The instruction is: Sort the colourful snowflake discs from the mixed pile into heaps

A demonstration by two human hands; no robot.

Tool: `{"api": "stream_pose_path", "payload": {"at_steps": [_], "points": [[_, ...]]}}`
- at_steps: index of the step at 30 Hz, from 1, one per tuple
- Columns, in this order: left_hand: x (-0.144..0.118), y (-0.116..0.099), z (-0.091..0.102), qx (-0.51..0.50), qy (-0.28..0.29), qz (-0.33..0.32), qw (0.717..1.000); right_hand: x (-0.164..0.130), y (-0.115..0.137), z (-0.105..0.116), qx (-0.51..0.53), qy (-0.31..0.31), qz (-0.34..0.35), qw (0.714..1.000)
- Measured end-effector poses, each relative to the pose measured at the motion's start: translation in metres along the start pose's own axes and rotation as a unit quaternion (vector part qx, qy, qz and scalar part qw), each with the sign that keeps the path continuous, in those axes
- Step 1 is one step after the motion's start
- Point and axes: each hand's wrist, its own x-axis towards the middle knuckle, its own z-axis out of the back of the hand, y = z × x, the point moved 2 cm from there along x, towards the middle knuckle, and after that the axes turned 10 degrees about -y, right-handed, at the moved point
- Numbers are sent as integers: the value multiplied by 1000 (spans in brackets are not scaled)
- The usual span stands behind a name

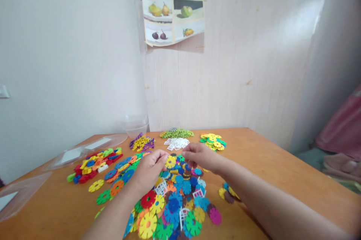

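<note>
My left hand (149, 169) and my right hand (199, 156) hover close together over a pile of coloured plastic snowflake discs (172, 204) on an orange wooden table (270, 172). Both hands have their fingers curled and pinched, and what they pinch is too small to tell. Between the two hands lies a yellow disc (170, 162). Small white fence pieces (161, 187) are mixed into the pile.
Sorted heaps lie behind: purple and yellow pieces (141, 143), green pieces (176, 133), white pieces (176, 143), yellow-green discs (213, 141), red, yellow and blue pieces (94, 163). Clear plastic cups (135, 124) and clear bags (84, 151) sit at the left. The wall bears a fruit picture (173, 20).
</note>
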Motion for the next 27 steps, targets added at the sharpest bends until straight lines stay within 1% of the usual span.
{"api": "stream_pose_path", "payload": {"at_steps": [2,4,6,11,14,16,18,20,21,22,25,27], "points": [[-2,-3,-2,-10,11,3,1000,-8,6,-13,-18,33,-5,999],[-3,-4,-4,-15,15,6,1000,-12,10,-16,-28,41,-12,999],[-4,-4,-6,-20,18,5,1000,-13,13,-14,-24,46,-13,999],[-6,-1,-11,-18,18,0,1000,-14,14,-8,-3,82,-13,997],[-5,0,-13,-28,24,0,999,-11,11,-9,0,77,-18,997],[-4,1,-12,-41,14,4,999,-5,6,-3,15,40,-16,999],[-2,3,-9,-46,-3,10,999,6,-1,11,45,-32,-20,998],[0,4,-6,-43,-16,12,999,17,-12,35,83,-125,-44,988],[1,4,-4,-40,-21,10,999,22,-19,50,100,-170,-67,978],[1,4,-3,-38,-24,7,999,26,-27,66,118,-231,-91,962],[2,4,-1,-33,-24,6,999,33,-48,108,121,-303,-113,938],[1,3,-1,-32,-25,4,999,34,-62,129,120,-337,-133,924]]}}
